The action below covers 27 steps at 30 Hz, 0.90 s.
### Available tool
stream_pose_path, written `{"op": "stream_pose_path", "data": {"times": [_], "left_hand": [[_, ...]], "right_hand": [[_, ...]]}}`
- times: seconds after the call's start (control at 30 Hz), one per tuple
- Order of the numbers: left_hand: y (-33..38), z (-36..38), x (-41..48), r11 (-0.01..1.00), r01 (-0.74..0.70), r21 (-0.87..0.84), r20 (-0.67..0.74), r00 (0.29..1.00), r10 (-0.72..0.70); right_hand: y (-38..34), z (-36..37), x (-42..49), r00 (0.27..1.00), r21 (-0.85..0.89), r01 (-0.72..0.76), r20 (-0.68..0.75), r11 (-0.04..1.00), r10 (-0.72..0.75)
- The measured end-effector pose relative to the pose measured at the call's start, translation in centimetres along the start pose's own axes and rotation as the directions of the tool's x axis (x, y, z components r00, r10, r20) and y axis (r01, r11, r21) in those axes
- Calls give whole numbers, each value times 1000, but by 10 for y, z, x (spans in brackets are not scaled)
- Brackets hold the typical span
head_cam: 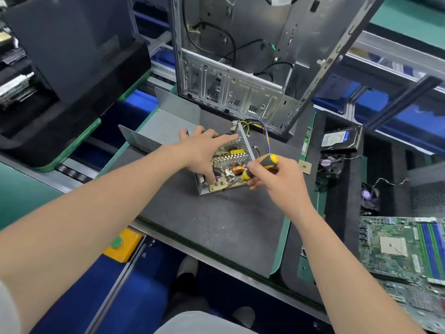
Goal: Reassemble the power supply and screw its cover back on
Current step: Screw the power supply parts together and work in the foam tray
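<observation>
The power supply [231, 162] sits open in the middle of a grey mat [216, 225], with its circuit board, finned heat sinks and a copper coil in plain sight and a bundle of coloured wires leaving its far side. The person's left hand [202, 150] lies across the top of the unit with the fingers stretched out and spread, the thumb reaching down onto the board. The right hand [274, 179] is curled tightly round a yellow and black screwdriver [268, 161], which tilts down into the near right corner of the unit; its tip is hidden among the parts. The bent grey metal cover [168, 121] lies on the mat just behind and to the left of the supply, not fitted. An open computer case [240, 68] stands upright beyond it. To the right lie a hard drive [339, 138], a small fan [369, 196] and a green motherboard [404, 249].
</observation>
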State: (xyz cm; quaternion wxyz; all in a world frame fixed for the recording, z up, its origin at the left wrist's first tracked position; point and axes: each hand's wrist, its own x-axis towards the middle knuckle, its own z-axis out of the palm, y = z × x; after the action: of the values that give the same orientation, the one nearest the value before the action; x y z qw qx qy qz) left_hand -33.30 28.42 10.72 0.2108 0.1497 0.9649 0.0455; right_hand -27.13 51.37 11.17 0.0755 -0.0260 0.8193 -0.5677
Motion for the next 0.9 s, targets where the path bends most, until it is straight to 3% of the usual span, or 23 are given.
{"op": "stream_pose_path", "data": {"times": [0.73, 0.9], "left_hand": [[-6, -1, -1, 999, -33, -42, 18, 999, 33], [-7, -1, -1, 998, -36, -48, 10, 999, 36]], "right_hand": [[-11, 36, 6, 981, -279, 189, 92, 942, -169], [-20, 41, 12, 949, -373, 313, 166, 874, -269]]}}
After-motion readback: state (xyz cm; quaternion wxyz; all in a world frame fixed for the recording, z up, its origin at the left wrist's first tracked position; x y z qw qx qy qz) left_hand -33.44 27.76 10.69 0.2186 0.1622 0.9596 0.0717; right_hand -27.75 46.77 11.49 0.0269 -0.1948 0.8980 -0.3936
